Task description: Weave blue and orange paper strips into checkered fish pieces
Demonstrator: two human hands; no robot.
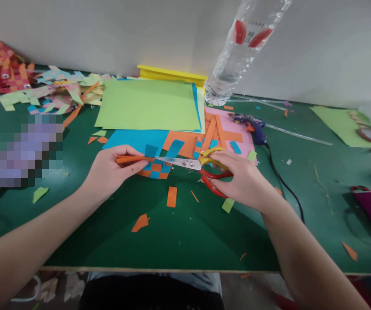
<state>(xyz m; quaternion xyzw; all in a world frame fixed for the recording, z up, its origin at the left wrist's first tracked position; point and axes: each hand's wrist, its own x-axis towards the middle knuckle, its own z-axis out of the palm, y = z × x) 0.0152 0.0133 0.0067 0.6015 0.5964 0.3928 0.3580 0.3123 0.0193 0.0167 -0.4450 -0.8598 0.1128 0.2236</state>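
Some weaving looks done to me: the left hand [117, 167] pinches the checked paper [156, 168], blue ends [174, 149] remain jutting; the right hand [239, 175] holds scissors [192, 164], apparently barely parted.

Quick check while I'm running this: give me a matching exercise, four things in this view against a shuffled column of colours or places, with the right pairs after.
Things:
1. Scissors
2. Woven paper piece
3. Plastic bottle
4. Top sheet of the paper stack

Colours or places:
A. Clear, with red on the label
B. In the left hand
C. Plain light green
D. In the right hand

Right pairs: 1-D, 2-B, 3-A, 4-C
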